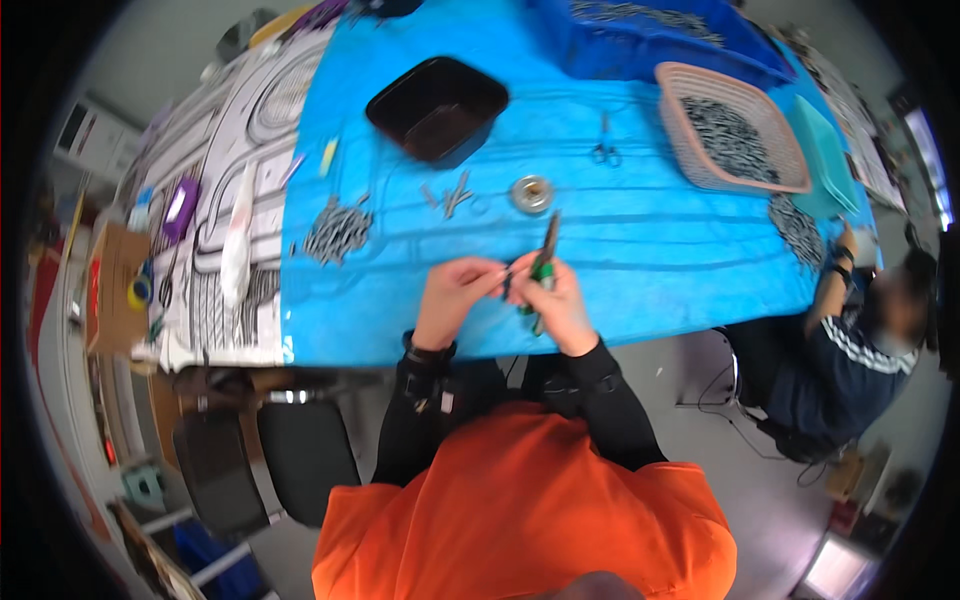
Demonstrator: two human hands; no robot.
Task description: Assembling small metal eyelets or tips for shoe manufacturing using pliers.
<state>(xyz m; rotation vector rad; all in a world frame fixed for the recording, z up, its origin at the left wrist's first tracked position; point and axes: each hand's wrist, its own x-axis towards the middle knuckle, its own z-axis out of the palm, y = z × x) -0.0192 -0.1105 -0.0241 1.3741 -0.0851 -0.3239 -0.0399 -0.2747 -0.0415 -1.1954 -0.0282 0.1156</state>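
Note:
My right hand grips green-handled pliers whose dark jaws point away from me over the blue table cover. My left hand pinches a small dark piece close to the pliers' handles; the piece is too small to make out. Both hands meet near the table's front edge. A pile of small grey metal parts lies to the left of my hands. A few loose parts and a round metal ring lie just beyond them.
A dark empty tray stands at the back. A pink basket full of dark parts and a blue bin sit at the back right, scissors between. Another person sits at the right. Black chairs stand at lower left.

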